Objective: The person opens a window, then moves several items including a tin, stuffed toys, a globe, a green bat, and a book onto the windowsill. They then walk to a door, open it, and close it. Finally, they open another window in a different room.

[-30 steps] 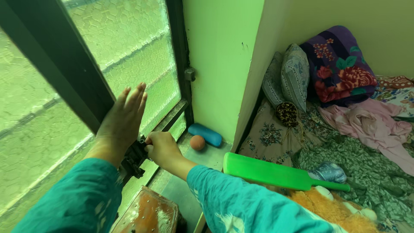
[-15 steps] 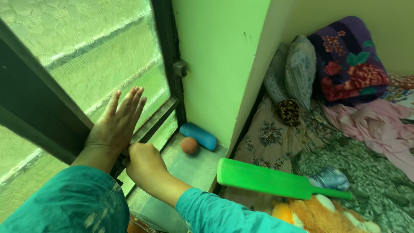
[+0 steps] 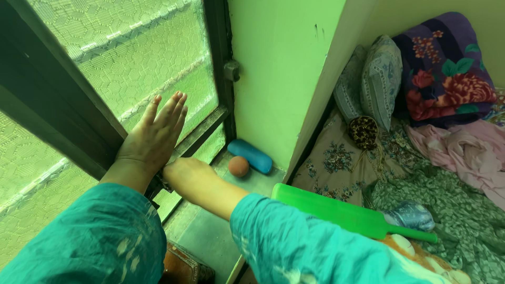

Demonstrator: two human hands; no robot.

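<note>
Two hands at window frame (image 3: 68, 113): left hand (image 3: 150, 139) flat, fingers spread on patterned frosted glass (image 3: 142, 58); right hand (image 3: 184, 173) curled at dark latch, grip hidden. Orange ball (image 3: 239, 166) on sill below.

Orange ball (image 3: 239, 166) touching blue case (image 3: 250, 155); green bat (image 3: 347, 213) near

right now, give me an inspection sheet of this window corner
surface: grey window sill, partly bare.
job's things: dark-framed patterned-glass window; dark latch at its lower frame, mostly hidden by the hands.
clutter: blue case and orange ball on the sill; green bat at the bed's edge; brown box below.
grippers: left hand flat on the frame, fingers spread; right hand closed at the latch.
cables: nothing seen.
surroundings: green wall, bed with pillows and blankets.
</note>
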